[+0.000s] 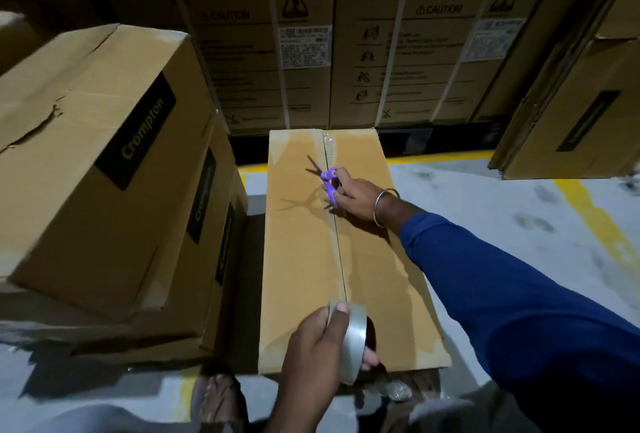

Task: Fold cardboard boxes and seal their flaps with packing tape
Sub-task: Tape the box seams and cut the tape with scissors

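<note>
Gripping the tape roll (353, 339) in my left hand (311, 353) at the near edge of the closed box (301, 259), I'm holding purple scissors (327, 183) in my right hand (356, 198) over its centre seam, toward the far edge.

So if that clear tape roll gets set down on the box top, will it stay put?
On its edge, the round clear packing-tape roll gripped by the left hand would probably roll. Laid flat on the long brown cardboard box, it should stay. It looks rigid and light.
</note>
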